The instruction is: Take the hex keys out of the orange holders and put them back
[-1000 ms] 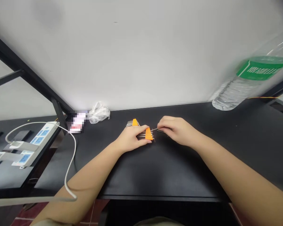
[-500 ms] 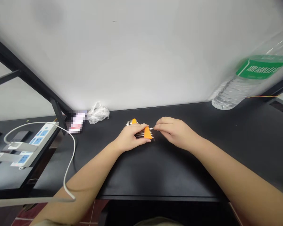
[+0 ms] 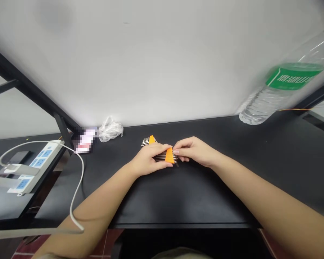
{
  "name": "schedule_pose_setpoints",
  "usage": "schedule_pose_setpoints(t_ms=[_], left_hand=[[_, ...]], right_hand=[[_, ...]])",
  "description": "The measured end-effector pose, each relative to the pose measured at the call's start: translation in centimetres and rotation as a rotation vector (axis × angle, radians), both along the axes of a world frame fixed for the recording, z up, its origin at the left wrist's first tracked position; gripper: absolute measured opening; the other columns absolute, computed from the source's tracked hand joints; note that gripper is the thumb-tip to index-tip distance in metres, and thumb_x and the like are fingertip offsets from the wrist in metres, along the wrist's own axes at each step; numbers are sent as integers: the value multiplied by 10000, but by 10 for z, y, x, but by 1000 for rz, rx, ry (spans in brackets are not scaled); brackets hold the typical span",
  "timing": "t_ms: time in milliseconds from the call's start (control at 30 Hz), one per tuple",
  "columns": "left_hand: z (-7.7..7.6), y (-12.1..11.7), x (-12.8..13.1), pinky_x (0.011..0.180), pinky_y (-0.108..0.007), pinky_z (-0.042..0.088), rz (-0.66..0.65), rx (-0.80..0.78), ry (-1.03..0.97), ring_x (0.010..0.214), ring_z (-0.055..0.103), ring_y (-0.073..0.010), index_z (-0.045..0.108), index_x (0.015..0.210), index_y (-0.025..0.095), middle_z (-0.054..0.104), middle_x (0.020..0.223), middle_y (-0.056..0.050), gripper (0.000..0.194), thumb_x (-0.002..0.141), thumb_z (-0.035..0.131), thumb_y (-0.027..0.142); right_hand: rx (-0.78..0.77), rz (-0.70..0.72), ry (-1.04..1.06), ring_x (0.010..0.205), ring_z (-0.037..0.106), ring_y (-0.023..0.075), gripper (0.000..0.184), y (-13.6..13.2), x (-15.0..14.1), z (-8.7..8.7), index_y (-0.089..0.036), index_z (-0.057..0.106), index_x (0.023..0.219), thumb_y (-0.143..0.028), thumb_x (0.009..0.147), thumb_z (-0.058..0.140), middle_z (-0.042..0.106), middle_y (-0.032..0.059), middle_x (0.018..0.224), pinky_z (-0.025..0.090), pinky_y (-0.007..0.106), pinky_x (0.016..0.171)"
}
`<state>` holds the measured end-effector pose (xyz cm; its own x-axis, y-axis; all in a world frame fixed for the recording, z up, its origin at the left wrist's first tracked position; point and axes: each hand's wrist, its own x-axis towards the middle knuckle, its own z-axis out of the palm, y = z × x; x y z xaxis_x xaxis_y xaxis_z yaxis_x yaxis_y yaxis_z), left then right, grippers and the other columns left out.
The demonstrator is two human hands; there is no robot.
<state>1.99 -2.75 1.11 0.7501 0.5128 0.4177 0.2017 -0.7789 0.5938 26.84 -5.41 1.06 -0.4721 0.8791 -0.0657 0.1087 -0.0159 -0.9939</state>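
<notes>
An orange holder with a row of metal hex keys point(image 3: 169, 155) lies on the black table. My left hand point(image 3: 149, 158) is wrapped over it, with the thumb on the near side and the fingers on the far side. Its far orange part point(image 3: 151, 139) shows beyond the hand, with thin key ends sticking out leftward. At the right edge of the orange piece, the fingertips of my right hand point(image 3: 196, 151) are pinched together on a hex key end. Most of that key is hidden by the fingers and the holder.
A crumpled clear plastic bag point(image 3: 110, 128) sits by the wall, beside a blurred-out item point(image 3: 85, 141). To the right stands a large water bottle point(image 3: 275, 93) with a green label. At left, a white power strip point(image 3: 37, 165) has plugs, and a white cable point(image 3: 79, 194) loops across my left forearm.
My right hand has moved left, close against the orange holder, and the short length of key that showed between them is now covered. My left hand keeps its hold; the view shifted slightly.
</notes>
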Motion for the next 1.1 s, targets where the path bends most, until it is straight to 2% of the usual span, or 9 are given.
schedule_pose_setpoints(t_ms=[100, 167, 300, 367, 500, 600, 700, 933, 1100], left_hand=[[2, -1, 1, 949, -370, 545, 2, 25, 21, 986, 701, -220, 604, 1359, 212, 736, 1123, -102, 564, 879, 742, 474], [2, -1, 0, 963, -370, 541, 20, 29, 37, 1006, 698, -220, 595, 1372, 216, 731, 1141, -101, 565, 889, 730, 476], [-1, -1, -1, 965, -357, 543, 69, 32, 78, 1001, 695, -208, 584, 1388, 221, 730, 1128, -86, 583, 890, 727, 486], [-2, 0, -2, 977, -359, 540, 80, 26, 89, 1019, 693, -208, 577, 1396, 229, 727, 1150, -82, 579, 897, 718, 486], [-4, 1, -3, 993, -370, 535, 75, 6, 103, 1044, 689, -214, 567, 1405, 241, 720, 1176, -82, 580, 902, 708, 493], [-4, 2, -3, 981, -368, 540, 79, -7, 123, 1033, 686, -212, 559, 1411, 243, 718, 1163, -80, 586, 905, 702, 500], [-3, 2, -4, 972, -368, 543, 91, -19, 143, 1036, 682, -215, 553, 1415, 245, 712, 1163, -81, 590, 907, 693, 513], [-3, 4, -5, 961, -367, 541, 88, -28, 151, 1019, 679, -215, 557, 1411, 239, 713, 1130, -83, 589, 911, 683, 524], [-5, 4, -3, 956, -366, 534, 93, -13, 138, 1001, 679, -211, 561, 1405, 245, 718, 1126, -74, 584, 905, 695, 515]], right_hand=[[-46, 49, 5, 533, 459, 112, 322, -1, 0, 3, -178, 756, 842, -497, 869, 714, 598, -4, 609, 365, 274, 521], [-3, 15, -82, 548, 491, 126, 365, 0, 4, 8, -187, 758, 871, -534, 905, 650, 612, 4, 631, 379, 281, 527], [352, -163, -536, 790, 641, 197, 271, 7, 23, 11, -232, 758, 973, -454, 922, 611, 709, 50, 913, 490, 326, 720], [476, -150, -788, 862, 649, 211, 199, 10, 30, 8, -229, 742, 991, -364, 880, 649, 696, 70, 1023, 490, 332, 777], [439, -41, -1050, 763, 623, 188, 66, 10, 29, 2, -210, 676, 856, -221, 830, 616, 674, 65, 954, 445, 301, 669], [423, -42, -1143, 706, 593, 181, 55, 4, 22, 4, -210, 616, 758, -176, 796, 596, 663, 55, 879, 383, 294, 598], [452, -77, -1131, 675, 568, 173, 71, 0, 18, 10, -211, 574, 733, -164, 781, 595, 652, 41, 822, 347, 289, 575], [616, -35, -681, 661, 544, 141, 72, -4, 18, 23, -229, 566, 825, -159, 837, 555, 623, -11, 786, 401, 270, 622], [669, -40, -619, 681, 547, 156, 82, -6, 16, 22, -227, 587, 827, -150, 841, 564, 632, 10, 810, 405, 287, 628]])
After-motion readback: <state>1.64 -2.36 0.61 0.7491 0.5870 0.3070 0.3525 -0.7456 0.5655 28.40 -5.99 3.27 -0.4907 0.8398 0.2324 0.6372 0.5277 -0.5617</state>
